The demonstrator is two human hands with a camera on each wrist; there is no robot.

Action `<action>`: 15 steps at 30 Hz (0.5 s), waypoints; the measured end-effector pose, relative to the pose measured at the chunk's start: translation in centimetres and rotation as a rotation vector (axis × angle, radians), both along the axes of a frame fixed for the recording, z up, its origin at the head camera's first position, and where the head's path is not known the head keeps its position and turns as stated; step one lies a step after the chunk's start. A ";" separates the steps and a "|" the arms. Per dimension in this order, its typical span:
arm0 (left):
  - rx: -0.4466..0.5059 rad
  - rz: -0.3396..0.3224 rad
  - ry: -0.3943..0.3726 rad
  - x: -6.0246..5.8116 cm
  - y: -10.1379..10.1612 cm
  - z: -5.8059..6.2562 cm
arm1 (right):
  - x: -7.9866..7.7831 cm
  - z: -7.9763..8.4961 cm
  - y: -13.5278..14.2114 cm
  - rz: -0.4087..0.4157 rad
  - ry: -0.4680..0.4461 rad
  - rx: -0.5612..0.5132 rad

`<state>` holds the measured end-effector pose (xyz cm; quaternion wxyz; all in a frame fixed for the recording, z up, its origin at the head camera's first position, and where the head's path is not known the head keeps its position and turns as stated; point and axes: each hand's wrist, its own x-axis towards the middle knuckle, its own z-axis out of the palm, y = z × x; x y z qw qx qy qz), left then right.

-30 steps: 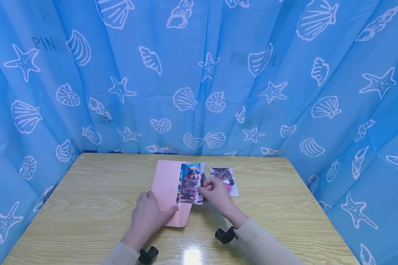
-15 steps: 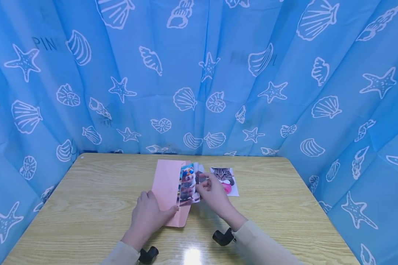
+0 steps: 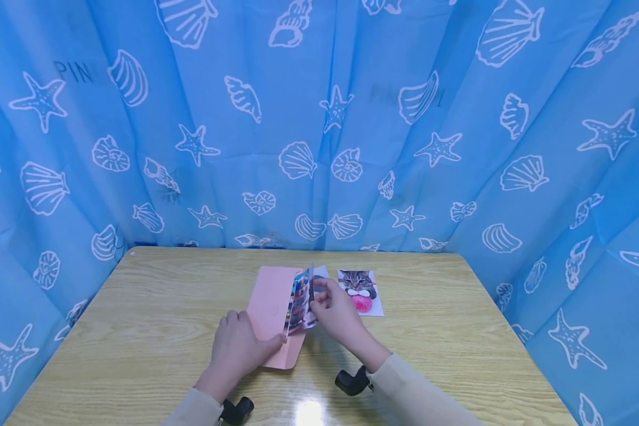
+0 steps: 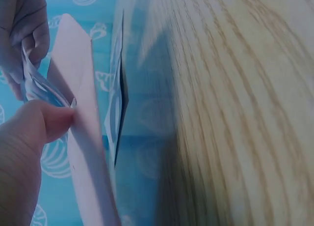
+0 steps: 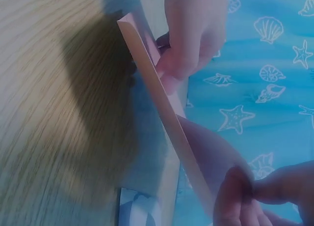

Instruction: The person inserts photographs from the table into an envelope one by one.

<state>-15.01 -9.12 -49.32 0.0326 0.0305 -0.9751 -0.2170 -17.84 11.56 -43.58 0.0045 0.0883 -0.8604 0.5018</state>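
rear photo (image 3: 321, 272): part-hidden by right grip (image 3: 339, 313) | held photo (image 3: 300, 296): print unclear | sleeves (image 3: 423, 393): cut off below

A blue curtain (image 3: 370, 127) (white shells (image 3: 297, 160) and starfish (image 3: 336, 109) throughout) hangs behind the far edge of the wooden table (image 3: 431, 325); a white speck (image 3: 133, 253) marks the table's far left corner.

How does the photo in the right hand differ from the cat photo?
The held photo is bent and tilted up at the pink envelope; the cat photo lies flat on the table. The right hand pinches the held photo; the cat photo is unheld. Both are colour prints.
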 end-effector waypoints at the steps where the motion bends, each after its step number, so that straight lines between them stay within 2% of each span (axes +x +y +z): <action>1: 0.002 0.002 0.005 0.0 0.0 -0.1 | 0.0 -0.1 0.0 0.003 -0.002 0.003; 6: 0.021 0.023 0.027 0.0 0.0 -0.1 | -0.1 -1.0 -0.1 0.015 -0.029 0.019; 15: 0.058 0.048 0.064 0.1 0.4 0.2 | -0.4 -2.2 -0.5 -0.013 -0.083 0.011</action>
